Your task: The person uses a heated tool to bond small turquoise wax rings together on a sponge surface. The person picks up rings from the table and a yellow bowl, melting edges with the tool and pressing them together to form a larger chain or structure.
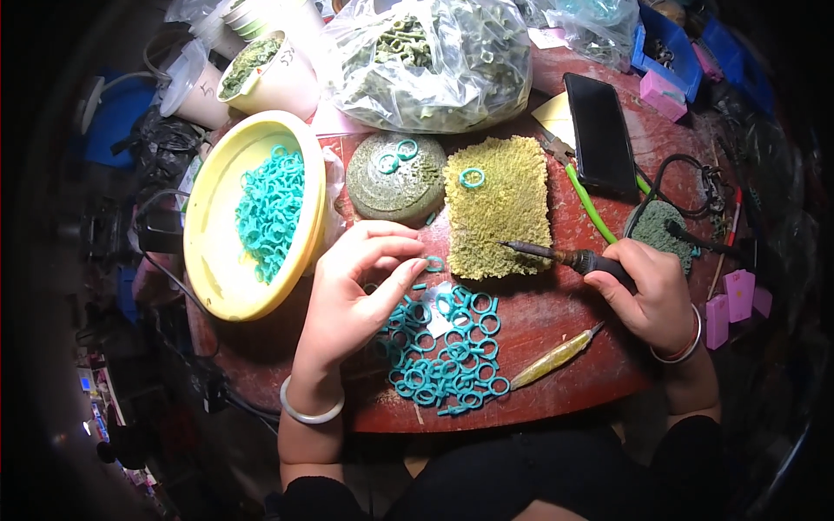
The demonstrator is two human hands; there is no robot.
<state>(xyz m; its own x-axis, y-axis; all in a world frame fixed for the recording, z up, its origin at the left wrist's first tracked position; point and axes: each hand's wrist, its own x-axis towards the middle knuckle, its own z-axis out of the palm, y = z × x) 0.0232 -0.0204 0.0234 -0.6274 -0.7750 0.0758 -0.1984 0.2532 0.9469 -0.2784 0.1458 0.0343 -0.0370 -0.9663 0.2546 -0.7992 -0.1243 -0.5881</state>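
My right hand [647, 291] is closed around the dark handle of a soldering-iron-like pen [569, 258]. Its thin metal tip points left over a yellow-green sponge block [499, 213]. One teal ring [463, 178] lies on the sponge's upper part. Left of the sponge, my left hand [352, 273] pinches a small teal ring [433, 260] between thumb and fingers; part of the grip is hidden. Below it spreads a loose pile of teal rings with short stems [453, 352]. A few more rings [407, 150] rest on a round grey-green domed block [382, 193].
A yellow basin [208, 234] of teal pieces stands left. Behind is a clear bag [469, 95] of green pieces. A black phone [599, 135], green-handled pliers [591, 204] and a dark green pad [660, 227] lie right. A yellow-handled pointed tool [556, 358] lies near the table's front edge.
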